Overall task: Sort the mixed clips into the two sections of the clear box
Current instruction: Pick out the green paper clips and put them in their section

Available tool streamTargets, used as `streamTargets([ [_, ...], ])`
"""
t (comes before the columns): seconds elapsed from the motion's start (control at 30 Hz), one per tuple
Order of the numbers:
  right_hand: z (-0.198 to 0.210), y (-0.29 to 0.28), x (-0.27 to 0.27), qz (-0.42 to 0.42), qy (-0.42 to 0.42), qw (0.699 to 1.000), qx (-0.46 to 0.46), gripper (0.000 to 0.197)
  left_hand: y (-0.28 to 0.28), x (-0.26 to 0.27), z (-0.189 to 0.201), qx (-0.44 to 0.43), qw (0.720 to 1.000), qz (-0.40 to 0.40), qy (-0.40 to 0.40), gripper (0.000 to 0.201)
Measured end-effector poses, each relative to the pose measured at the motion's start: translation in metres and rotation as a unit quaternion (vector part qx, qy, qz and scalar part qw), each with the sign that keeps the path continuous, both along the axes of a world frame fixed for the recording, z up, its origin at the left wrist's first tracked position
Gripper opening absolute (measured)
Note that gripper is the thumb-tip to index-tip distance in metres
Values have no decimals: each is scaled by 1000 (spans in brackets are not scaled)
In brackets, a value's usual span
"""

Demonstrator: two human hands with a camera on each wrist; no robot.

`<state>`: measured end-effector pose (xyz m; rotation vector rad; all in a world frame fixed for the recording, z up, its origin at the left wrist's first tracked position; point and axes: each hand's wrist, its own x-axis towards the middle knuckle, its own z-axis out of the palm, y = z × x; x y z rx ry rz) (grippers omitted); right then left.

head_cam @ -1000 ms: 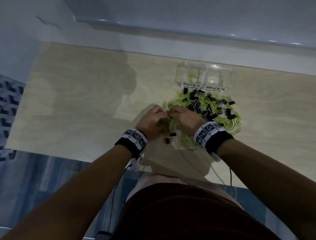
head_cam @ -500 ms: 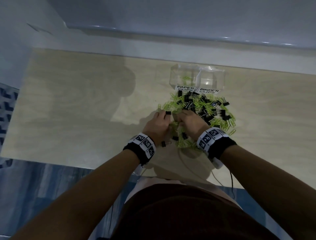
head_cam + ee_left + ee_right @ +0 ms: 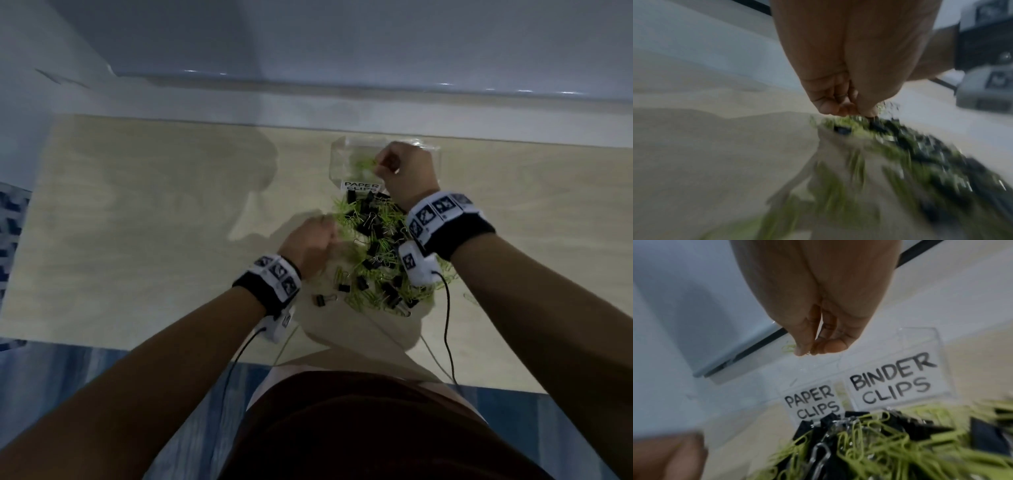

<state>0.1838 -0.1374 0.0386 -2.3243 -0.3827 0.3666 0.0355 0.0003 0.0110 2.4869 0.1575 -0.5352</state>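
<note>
A mixed pile (image 3: 376, 246) of green paper clips and black binder clips lies on the pale wooden table, right in front of the clear box (image 3: 339, 154). The box's left section is labelled PAPER CLIPS (image 3: 812, 402) and its right section BINDER CLIPS (image 3: 892, 379). My right hand (image 3: 378, 164) hovers over the left section and pinches green paper clips, just above the green clips (image 3: 359, 164) lying in there. My left hand (image 3: 330, 233) sits at the pile's left edge. Its fingers are curled together (image 3: 851, 112), touching the pile (image 3: 900, 146); motion blur hides any clip between them.
A stray black binder clip (image 3: 322, 299) lies apart at the pile's near left. Wrist-camera cables (image 3: 445, 308) trail over the table's near edge (image 3: 171, 346). A white wall ledge (image 3: 342, 113) runs just behind the box. Bare tabletop stretches to the left (image 3: 154, 222).
My right hand left the pile and rose forward over the box's paper clips section. My left hand stayed low at the pile's left edge.
</note>
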Motion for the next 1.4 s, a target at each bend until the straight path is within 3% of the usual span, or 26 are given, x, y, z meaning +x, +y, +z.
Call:
streamTargets([
  [0.13, -11, 5, 13, 56, -44, 995, -68, 14, 6, 53, 27, -6, 989, 70, -127, 11],
  [0.27, -12, -17, -17, 73, -89, 992, -52, 12, 6, 90, 27, 22, 987, 69, -143, 15],
  [0.37, -15, -37, -60, 133, -36, 989, -47, 10, 3, 87, 20, 21, 988, 63, -142, 17],
  [0.53, -33, -50, -118, 245, 43, 959, -138, 13, 1, 35, 2, 26, 991, 63, -118, 19],
  [0.7, -37, -43, -136, 252, 21, 954, -160, 19, -8, 5, -18, 51, 995, 55, -61, 21],
  [0.83, -43, -42, -144, 250, 5, 954, -164, 16, -10, -1, -23, 36, 993, 85, -78, 10],
  [0.9, -43, -43, -145, 255, 1, 954, -160, 20, -7, -5, -26, 12, 992, 96, -85, 14],
  [1.03, -35, -51, -143, 229, -5, 972, -58, 17, -3, -9, -25, -1, 993, 78, -90, 19],
  [1.17, -19, -59, -129, 140, 1, 990, 13, 20, -4, -4, -24, 10, 992, 78, -94, 18],
  [1.4, -25, -54, -87, 113, -80, 986, -88, 22, 0, -4, -23, 49, 994, 50, -89, 21],
])
